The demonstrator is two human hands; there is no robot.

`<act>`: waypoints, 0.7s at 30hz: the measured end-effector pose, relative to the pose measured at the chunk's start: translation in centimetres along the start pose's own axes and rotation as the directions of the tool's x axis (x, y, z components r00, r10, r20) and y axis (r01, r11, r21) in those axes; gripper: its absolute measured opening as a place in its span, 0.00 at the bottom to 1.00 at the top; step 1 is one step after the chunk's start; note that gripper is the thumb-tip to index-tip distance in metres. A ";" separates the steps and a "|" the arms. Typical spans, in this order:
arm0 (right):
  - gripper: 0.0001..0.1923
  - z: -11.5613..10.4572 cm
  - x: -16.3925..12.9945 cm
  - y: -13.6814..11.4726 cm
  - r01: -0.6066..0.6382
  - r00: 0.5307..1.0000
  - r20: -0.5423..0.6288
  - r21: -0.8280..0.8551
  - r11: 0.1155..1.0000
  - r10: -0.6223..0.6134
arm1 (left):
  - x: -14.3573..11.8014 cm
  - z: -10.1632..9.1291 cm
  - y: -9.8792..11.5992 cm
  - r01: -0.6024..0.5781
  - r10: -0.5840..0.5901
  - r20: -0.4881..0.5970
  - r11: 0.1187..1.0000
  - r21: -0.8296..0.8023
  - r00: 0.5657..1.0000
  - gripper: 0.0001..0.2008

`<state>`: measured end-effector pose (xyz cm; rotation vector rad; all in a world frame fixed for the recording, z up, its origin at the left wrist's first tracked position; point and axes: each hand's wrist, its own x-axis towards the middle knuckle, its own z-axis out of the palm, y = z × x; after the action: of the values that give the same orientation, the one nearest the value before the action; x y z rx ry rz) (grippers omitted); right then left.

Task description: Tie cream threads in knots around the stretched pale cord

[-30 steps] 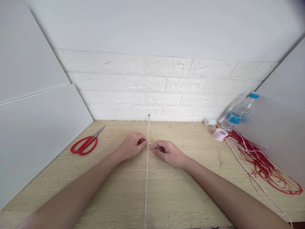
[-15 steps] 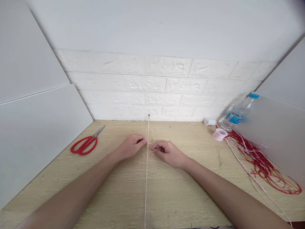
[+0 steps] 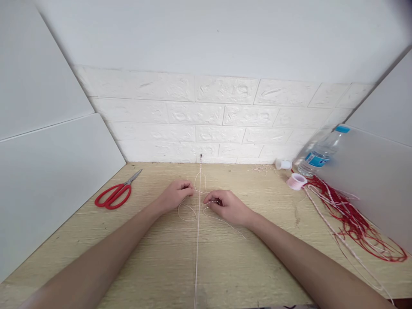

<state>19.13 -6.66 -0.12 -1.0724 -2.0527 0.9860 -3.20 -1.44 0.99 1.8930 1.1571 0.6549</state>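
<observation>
A thin pale pink cord [image 3: 197,253] runs taut from a pin [image 3: 201,156] at the foot of the brick wall straight toward me across the wooden table [image 3: 154,266]. My left hand [image 3: 174,195] pinches a loose strand of thread left of the cord. My right hand [image 3: 225,206] pinches another strand just right of it. Loose loops of thread [image 3: 186,212] lie around the cord between and below my hands.
Red-handled scissors [image 3: 114,195] lie at the left. At the right stand a pink spool [image 3: 296,181], a white spool [image 3: 283,164] and a water bottle [image 3: 322,152] lying against the panel, with a tangle of red and pink cords [image 3: 350,219] beside them.
My left hand has drawn slightly left, away from the taut cord, pulling its strand so a loop opens wider. The right hand has stayed put.
</observation>
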 end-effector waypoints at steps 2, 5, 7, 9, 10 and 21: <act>0.11 -0.1 0.0 -0.2 -0.005 1.000 0.000 0.003 1.000 0.005 | 0.1 -0.1 -0.1 -0.008 0.008 0.004 1.000 -0.030 1.000 0.10; 0.09 -0.2 0.0 -0.5 -0.009 1.000 0.006 0.010 1.000 0.009 | 0.1 -0.3 -0.4 -0.025 0.025 0.019 0.999 -0.041 1.000 0.09; 0.12 -0.3 0.0 -0.7 -0.013 1.000 0.010 0.007 1.000 0.013 | 0.2 -0.3 -0.5 -0.038 0.039 0.028 0.999 -0.037 0.999 0.08; 0.17 -0.4 0.1 -0.9 -0.024 1.000 0.007 0.006 1.000 0.024 | 0.2 -0.3 -0.6 -0.052 0.053 0.032 0.998 -0.032 0.998 0.08; 0.18 -0.4 0.1 -0.9 -0.034 0.999 0.005 0.018 0.999 0.034 | 0.2 -0.4 -0.6 -0.059 0.060 0.033 0.998 -0.029 0.998 0.08; 0.14 -1.1 -0.5 -0.6 -0.069 0.996 -0.045 0.189 0.980 0.079 | 0.0 -0.4 -0.5 -0.065 0.066 0.044 0.997 -0.031 0.997 0.09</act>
<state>19.95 -6.94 0.85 -1.0701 -1.8482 1.1513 -3.75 -1.20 0.73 1.9182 1.0554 0.6583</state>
